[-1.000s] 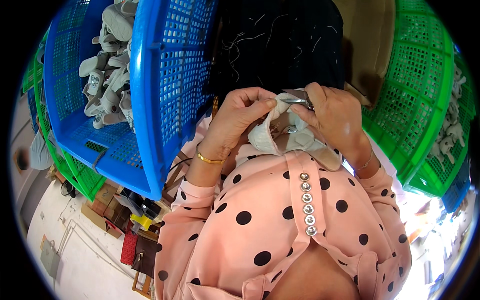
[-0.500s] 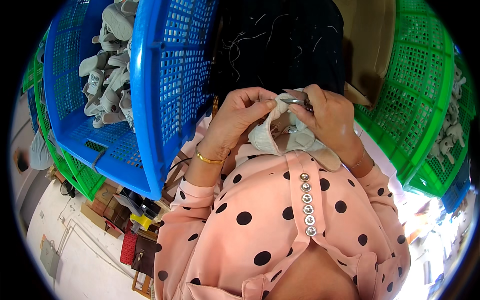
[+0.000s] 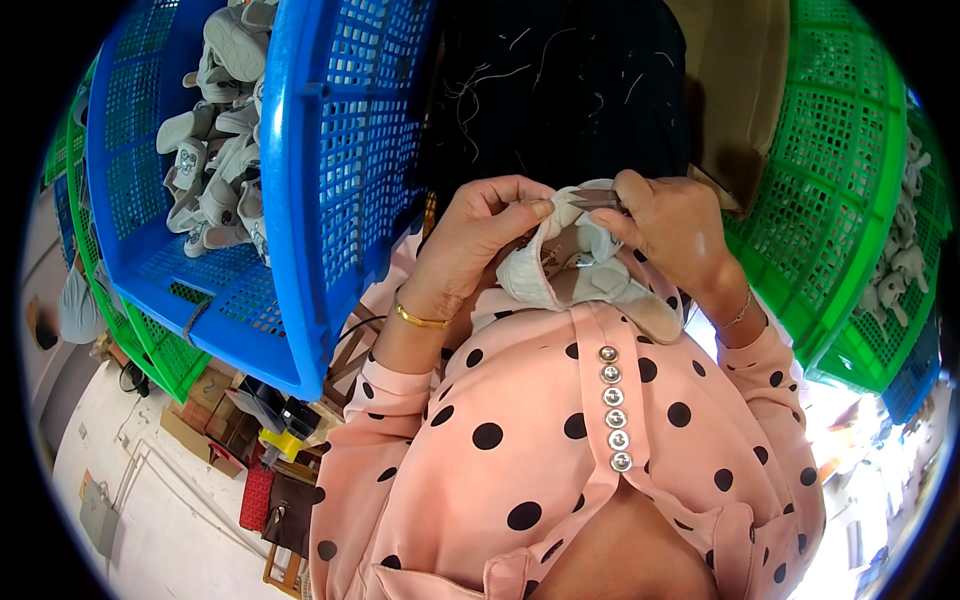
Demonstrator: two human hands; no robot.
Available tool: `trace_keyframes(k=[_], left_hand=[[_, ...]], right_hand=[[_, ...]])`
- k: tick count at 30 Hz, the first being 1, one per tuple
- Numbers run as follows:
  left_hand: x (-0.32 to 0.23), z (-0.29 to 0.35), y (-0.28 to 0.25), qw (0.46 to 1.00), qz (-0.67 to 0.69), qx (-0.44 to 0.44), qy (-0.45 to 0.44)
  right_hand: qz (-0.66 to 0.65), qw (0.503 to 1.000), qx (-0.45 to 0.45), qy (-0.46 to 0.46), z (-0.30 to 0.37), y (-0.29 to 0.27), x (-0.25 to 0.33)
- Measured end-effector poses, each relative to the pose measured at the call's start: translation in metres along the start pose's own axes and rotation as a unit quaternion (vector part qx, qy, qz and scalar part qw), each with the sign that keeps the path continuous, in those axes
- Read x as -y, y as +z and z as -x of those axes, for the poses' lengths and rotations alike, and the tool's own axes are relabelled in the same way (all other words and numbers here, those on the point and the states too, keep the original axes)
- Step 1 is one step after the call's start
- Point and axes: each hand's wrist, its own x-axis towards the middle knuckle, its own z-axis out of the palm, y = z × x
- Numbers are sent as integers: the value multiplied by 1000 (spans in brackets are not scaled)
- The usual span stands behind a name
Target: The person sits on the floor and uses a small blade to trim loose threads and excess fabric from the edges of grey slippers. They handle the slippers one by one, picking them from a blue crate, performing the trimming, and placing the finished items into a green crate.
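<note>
A small white shoe (image 3: pixel 532 277) rests tilted against my front, its opening toward me. My left hand (image 3: pixel 478 238) is closed, pinching the shoe's top edge between thumb and fingers. In my closed right hand (image 3: pixel 677 228) is a pair of small metal thread snips (image 3: pixel 597 199); their blades lie at the shoe's upper rim and the handle is mostly hidden by the fingers. The sole end of the shoe points to the lower right, below my right hand.
On the left stands a tall blue plastic basket (image 3: pixel 300 200) with several white shoes (image 3: pixel 215 170) inside. To the right is a green basket (image 3: pixel 810 200) with more pale shoes (image 3: pixel 905 270) beyond it. Loose threads (image 3: pixel 480 80) lie on dark cloth (image 3: pixel 560 120) ahead. A cardboard box (image 3: pixel 735 90) stands beside it.
My right hand has shifted a little to the right with the snips, drawing them slightly back from my left thumb. The left hand and the shoe have hardly moved.
</note>
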Motion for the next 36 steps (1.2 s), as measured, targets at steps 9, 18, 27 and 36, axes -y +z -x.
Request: trace_keyframes(k=[9,18,27,36], left_hand=[[0,0,1,1000,-10,-2,1],[2,0,-1,1000,-5,9,-11],[-4,0,5,996,-87,-8,29],[-20,6,18,913,-369,-18,171]], right_hand=[[35,998,-12,-41,-11,-6,5],[30,998,32,-35,-11,-11,7],[-421,886,66,182,-10,-4,-1],[-457,865,76,193,-7,1,3]])
